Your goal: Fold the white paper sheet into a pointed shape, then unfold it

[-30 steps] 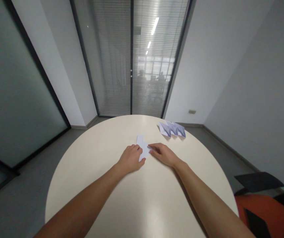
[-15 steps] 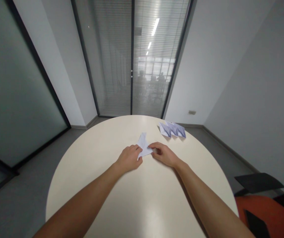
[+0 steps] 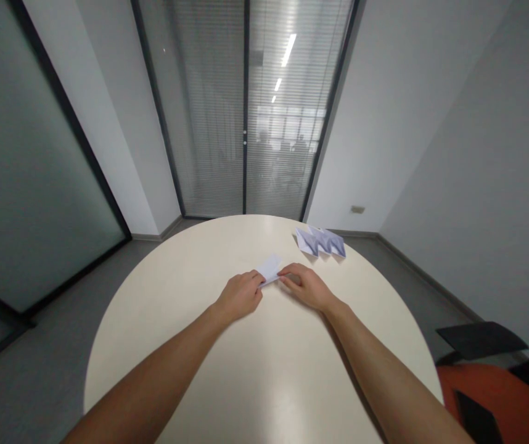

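A small folded piece of white paper lies on the round cream table, a little beyond its middle. My left hand pinches the paper's near left end with curled fingers. My right hand pinches its right end, fingers closed on the edge. Both hands rest low on the tabletop, with the paper stretched between them.
Several folded zigzag white papers lie in a row near the table's far right edge. An orange chair with black parts stands at the lower right. Glass partitions with blinds close off the room beyond the table.
The paper was folded over: its raised far flap came down toward my hands and it now looks smaller and flatter. Both hands stayed in nearly the same place.
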Demonstrator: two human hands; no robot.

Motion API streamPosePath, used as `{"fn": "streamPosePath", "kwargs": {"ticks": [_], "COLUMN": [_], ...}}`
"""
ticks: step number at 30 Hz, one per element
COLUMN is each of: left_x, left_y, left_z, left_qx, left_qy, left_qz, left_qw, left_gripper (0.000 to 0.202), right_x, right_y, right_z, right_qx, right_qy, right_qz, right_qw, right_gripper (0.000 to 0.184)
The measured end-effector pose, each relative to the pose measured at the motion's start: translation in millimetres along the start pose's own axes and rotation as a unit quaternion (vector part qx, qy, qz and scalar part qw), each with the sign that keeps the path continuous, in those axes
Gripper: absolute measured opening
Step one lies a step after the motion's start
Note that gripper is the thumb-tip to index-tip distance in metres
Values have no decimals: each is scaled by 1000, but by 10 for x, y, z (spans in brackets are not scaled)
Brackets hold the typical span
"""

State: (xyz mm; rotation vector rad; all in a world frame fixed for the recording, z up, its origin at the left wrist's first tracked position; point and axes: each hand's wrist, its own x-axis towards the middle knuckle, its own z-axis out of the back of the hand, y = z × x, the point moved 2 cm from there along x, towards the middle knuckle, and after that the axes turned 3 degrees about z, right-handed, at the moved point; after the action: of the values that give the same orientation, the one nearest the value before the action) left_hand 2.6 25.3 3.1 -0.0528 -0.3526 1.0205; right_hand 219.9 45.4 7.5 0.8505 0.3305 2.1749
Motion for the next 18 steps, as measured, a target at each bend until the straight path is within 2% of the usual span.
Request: {"fn": "streamPosePath", "kwargs": {"ticks": [3,6,9,11,15,18], "left_x": [2,3,3,3,3,7], "left_y": [17,17,10,1,-18,-4], "left_z": [-9,-9,2,16,51,62], "left_qx": [-24,-50,-75,-87,-100,-98], "left_qy": [-11,-19,-38,-53,-71,-85], "left_qz": [-6,-22,-27,-33,-54,-45], "left_qw": [1000,998,996,994,991,991], "left_gripper": [33,33,34,33,31,30], "right_x": [-11,-22,-33,-40,-48,-36], "right_y": [11,11,-6,-32,-107,-138], "right_z": [6,-13,-39,-49,-41,-9], "right_qx": [-29,-55,-67,-77,-108,-136], "right_qy": [10,51,82,82,69,52], "right_qz": [29,46,40,28,-6,-19], "right_qw": [999,996,994,993,992,989], "right_gripper": [44,69,78,69,40,29]}}
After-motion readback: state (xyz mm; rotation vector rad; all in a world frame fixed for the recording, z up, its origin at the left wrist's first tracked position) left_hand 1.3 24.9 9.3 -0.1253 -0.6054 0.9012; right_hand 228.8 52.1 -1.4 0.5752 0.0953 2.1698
